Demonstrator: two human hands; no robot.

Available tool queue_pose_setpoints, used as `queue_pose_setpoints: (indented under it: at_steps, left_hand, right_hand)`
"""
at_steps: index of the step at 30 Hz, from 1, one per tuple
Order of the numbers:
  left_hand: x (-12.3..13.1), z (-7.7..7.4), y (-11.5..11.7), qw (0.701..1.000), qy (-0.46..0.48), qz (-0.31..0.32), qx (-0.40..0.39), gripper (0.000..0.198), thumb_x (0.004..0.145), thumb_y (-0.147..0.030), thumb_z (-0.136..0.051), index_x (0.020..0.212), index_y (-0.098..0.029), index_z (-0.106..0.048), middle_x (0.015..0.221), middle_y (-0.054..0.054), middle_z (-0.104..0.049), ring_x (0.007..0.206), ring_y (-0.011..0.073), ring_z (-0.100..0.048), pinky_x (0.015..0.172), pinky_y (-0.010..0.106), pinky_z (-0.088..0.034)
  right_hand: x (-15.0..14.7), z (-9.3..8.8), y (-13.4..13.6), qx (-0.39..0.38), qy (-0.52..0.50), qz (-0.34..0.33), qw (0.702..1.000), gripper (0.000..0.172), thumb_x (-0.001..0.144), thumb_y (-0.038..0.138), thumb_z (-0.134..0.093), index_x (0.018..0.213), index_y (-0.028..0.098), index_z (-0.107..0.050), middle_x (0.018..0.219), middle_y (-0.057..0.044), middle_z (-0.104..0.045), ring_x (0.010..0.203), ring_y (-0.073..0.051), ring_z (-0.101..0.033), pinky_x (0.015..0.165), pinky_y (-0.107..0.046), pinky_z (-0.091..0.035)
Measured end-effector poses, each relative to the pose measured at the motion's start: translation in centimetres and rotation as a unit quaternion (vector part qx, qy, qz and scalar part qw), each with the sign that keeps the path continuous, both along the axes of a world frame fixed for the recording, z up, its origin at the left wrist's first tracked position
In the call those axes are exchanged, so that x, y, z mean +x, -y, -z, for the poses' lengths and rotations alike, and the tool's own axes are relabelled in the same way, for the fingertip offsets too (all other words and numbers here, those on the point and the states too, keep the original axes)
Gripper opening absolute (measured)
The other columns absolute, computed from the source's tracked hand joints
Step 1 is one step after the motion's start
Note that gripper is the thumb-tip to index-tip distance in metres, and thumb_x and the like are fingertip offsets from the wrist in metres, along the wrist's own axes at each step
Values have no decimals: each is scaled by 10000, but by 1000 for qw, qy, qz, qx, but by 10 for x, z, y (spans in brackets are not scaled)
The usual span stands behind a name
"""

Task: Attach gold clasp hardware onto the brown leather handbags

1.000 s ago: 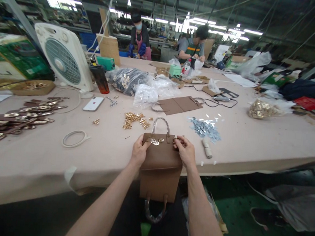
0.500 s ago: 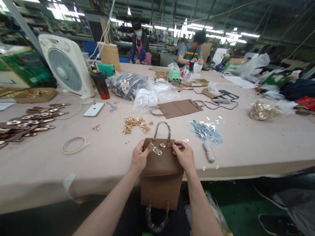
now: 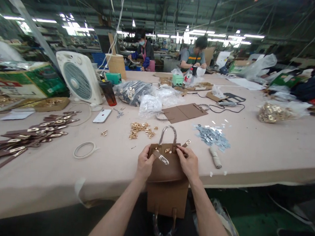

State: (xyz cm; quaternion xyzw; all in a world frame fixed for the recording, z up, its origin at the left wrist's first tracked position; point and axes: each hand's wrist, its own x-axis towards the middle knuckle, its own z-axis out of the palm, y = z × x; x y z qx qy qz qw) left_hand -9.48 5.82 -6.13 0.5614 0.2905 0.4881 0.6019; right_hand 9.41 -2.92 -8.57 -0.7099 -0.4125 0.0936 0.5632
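A brown bag panel with two wrapped handles hangs over the table's front edge toward my lap. My left hand grips its upper left edge, thumb on a brown strap with a metal buckle plate. My right hand pinches at the upper right, beside the base of the upper handle; fingertips hide what lies between them. Another strap end with a metal plate sticks out above that hand. A gold clasp sits on the panel between the hands.
Gold fittings, grey metal pieces, a rolled cloth and a tape roll lie around. Brown straps, a phone and a fan are left. Another flat panel lies beyond. Two people work across the table.
The whole view has shifted, so table items appear further right. Both hands keep their holds on the bag. The strap end by my right hand now points more upward. A person across leans sideways.
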Motion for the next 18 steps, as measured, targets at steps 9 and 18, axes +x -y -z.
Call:
queue_pose_setpoints:
  at_steps: [9,18]
  left_hand:
    - [-19,-10,16,992,94,11,-77,363,819,-413,-807,1098,-193,-731,969,51,-736,827,176,-646,763,271,-510]
    - [-37,-52,36,983,150,4,-108,339,822,-394,-804,1096,-206,-736,1017,46,-765,910,199,-687,870,293,-530]
  right_hand:
    - [-7,-33,19,72,-214,-64,972,866,823,554,-773,1550,247,-417,1280,-129,-690,1130,-284,-690,957,-437,-595]
    - [-19,-98,52,13,-185,-115,976,633,725,535,-873,1293,324,-688,1206,-97,-748,1089,-331,-684,884,-441,-590]
